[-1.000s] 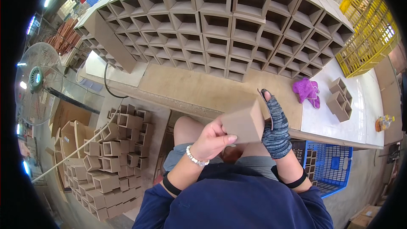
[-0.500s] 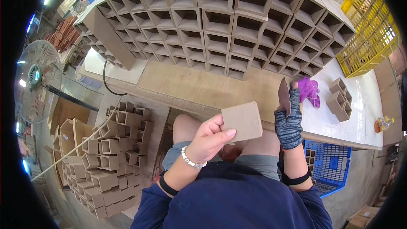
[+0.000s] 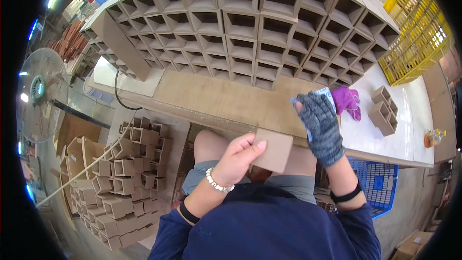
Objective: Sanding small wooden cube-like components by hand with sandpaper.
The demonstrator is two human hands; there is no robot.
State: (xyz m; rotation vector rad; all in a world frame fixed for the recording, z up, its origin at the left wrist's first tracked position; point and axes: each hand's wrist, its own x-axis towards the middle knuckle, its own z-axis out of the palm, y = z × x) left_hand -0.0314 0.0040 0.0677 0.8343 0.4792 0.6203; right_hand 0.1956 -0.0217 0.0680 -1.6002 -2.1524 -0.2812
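Observation:
My bare left hand [image 3: 239, 159], with a beaded bracelet at the wrist, grips a small grey-brown square box [image 3: 275, 151] above my lap, thumb on its face. A fingerless grey knitted glove covers my right hand [image 3: 321, 127]. It is closed on a sheet of sandpaper [image 3: 321, 95], whose pale, blue-printed back shows past the fingers. The hand is held over the table's front edge, apart from the box. Just beyond it lies a purple cloth [image 3: 346, 101].
A wall of stacked open boxes [image 3: 242, 20] spans the back of the table [image 3: 202, 97]. Three joined boxes [image 3: 383, 110] and an amber bottle [image 3: 434, 138] stand at right, near a yellow crate [image 3: 417, 33]. A blue basket [image 3: 380, 190], more boxes [image 3: 118, 207] and a fan [image 3: 42, 91] flank me.
My right hand has turned over, so the sandpaper's printed back now shows instead of its dark red-brown face. My left hand has tilted the box and brought it slightly lower.

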